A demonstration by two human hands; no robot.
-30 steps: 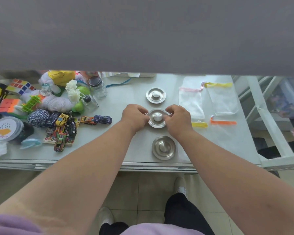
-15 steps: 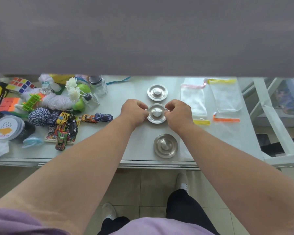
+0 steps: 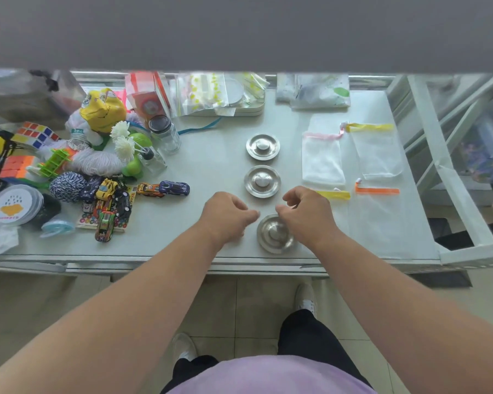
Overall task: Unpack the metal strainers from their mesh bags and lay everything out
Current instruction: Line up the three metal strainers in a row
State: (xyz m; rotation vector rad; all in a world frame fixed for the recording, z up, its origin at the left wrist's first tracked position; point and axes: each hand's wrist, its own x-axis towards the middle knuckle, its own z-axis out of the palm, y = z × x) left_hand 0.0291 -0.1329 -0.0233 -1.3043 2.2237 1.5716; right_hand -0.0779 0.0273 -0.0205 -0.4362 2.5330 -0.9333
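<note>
Three round metal strainers lie in a column on the white table: the far strainer (image 3: 262,147), the middle strainer (image 3: 262,181) and the near strainer (image 3: 274,234). My left hand (image 3: 225,216) and my right hand (image 3: 305,211) hover on either side just above the near strainer, fingers loosely curled, holding nothing. To the right lie flat, empty mesh bags: one with a pink drawstring (image 3: 322,160), one with a yellow band (image 3: 376,152), and others with a yellow band (image 3: 335,194) and an orange band (image 3: 377,191).
A cluster of toys fills the table's left side: toy cars (image 3: 161,188), puzzle cubes (image 3: 32,135), yarn balls (image 3: 67,186), a glass jar (image 3: 165,135). Plastic packets (image 3: 211,93) lie at the back. The table's front edge (image 3: 182,263) is near my body. A white frame (image 3: 450,177) stands at right.
Both hands let go of the middle strainer and drew back toward me, now flanking the near strainer. The camera view tilted up, showing more of the back of the table.
</note>
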